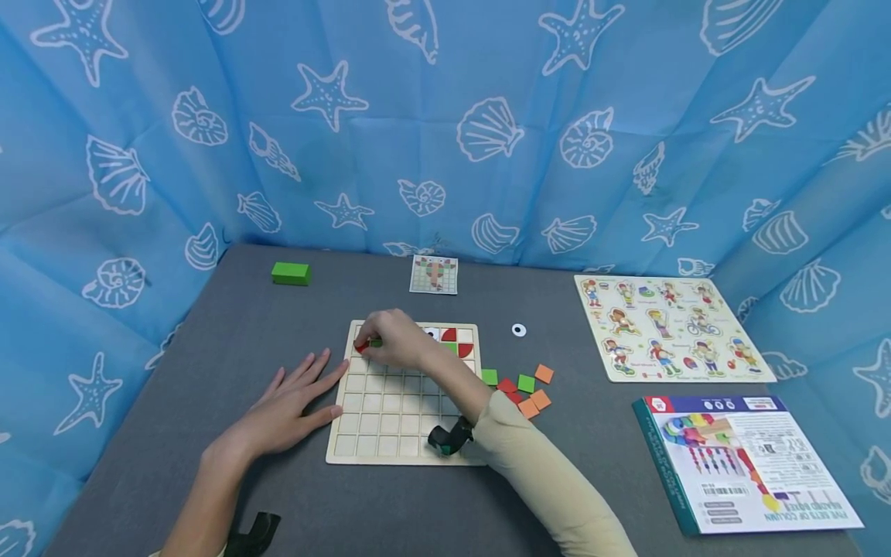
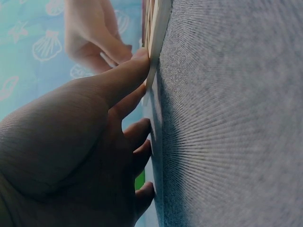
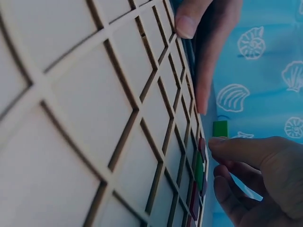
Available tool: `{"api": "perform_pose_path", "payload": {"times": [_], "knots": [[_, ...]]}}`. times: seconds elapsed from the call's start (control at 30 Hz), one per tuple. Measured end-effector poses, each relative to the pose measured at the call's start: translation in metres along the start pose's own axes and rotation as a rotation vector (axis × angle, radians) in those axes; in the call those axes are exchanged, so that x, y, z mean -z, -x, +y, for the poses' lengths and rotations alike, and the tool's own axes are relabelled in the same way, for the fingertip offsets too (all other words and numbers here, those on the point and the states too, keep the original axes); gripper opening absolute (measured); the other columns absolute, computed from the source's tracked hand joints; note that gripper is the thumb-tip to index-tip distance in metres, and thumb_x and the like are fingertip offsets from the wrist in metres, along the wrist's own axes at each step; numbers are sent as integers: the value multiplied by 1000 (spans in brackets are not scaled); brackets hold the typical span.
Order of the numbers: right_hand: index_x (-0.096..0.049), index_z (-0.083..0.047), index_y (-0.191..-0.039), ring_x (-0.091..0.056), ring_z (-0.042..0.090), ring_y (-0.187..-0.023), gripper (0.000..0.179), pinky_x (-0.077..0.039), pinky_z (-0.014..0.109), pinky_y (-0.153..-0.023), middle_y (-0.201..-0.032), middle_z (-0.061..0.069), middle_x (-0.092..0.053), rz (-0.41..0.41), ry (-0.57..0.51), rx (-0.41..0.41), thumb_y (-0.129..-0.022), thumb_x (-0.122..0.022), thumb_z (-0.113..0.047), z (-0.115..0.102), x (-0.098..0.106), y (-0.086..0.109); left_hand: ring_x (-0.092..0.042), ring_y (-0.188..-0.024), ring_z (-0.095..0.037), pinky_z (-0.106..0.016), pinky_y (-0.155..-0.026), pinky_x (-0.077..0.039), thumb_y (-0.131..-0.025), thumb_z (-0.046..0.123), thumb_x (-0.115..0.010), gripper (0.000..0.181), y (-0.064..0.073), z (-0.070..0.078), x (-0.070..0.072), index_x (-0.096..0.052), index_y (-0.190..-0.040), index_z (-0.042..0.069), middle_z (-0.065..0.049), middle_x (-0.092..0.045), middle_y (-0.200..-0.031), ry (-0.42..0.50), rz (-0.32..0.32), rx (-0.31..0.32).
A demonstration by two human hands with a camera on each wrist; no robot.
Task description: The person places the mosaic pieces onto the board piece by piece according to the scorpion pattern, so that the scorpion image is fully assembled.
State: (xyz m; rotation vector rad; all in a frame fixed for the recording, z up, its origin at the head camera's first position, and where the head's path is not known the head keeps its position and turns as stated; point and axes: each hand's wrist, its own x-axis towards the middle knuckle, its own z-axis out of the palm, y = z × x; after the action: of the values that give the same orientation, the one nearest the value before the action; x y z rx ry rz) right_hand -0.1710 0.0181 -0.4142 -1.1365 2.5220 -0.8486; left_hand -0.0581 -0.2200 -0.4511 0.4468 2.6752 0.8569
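A pale wooden grid board (image 1: 379,425) lies flat in front of me, with red, green and white pieces set in its top rows. My right hand (image 1: 393,339) reaches over the board to its upper left corner, thumb and fingertips pinching a red quarter-round piece (image 1: 361,347) at the cells there. A green piece (image 3: 199,170) sits beside those fingertips in the right wrist view. My left hand (image 1: 288,408) rests at the board's left edge, fingers spread on the table, the thumb and index fingertip touching the rim.
Loose green (image 1: 527,383), red and orange squares (image 1: 544,374) lie right of the board, below a white disc (image 1: 518,330) with a dark centre. Behind stand a pattern card (image 1: 425,277) and green block (image 1: 291,274). A picture puzzle (image 1: 640,298) and a box (image 1: 752,464) lie right.
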Motion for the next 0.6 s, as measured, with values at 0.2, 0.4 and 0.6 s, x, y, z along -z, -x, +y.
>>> {"api": "perform_pose_path", "payload": {"times": [0.2,0.4,0.6], "knots": [[-84,-3,-110,-75,22,-95,13,-56,22,-80,-114,12,-81,51,-74,12,-99,-77,-5,10,8,24,-16,-167,-53,-84,-126,-6,-105,57,-65,74,2,1,0,-37,-170,35,-20,-24,-181,4,19,-17],[-84,-4,-108,-69,15,-83,11,-54,19,-73,-108,11,-81,87,-145,-9,-100,-77,-8,26,25,60,-16,-168,-52,-82,-128,-6,-105,52,-67,75,2,10,4,-38,-170,29,-19,-24,-181,-28,-6,30],[-84,-6,-113,-69,14,-83,15,-57,22,-74,-111,9,-82,116,-149,-112,-100,-79,-12,43,43,104,-16,-168,-51,-81,-129,-7,-106,48,-67,74,1,14,4,-37,-171,27,-19,-23,-181,-57,-19,49]]}}
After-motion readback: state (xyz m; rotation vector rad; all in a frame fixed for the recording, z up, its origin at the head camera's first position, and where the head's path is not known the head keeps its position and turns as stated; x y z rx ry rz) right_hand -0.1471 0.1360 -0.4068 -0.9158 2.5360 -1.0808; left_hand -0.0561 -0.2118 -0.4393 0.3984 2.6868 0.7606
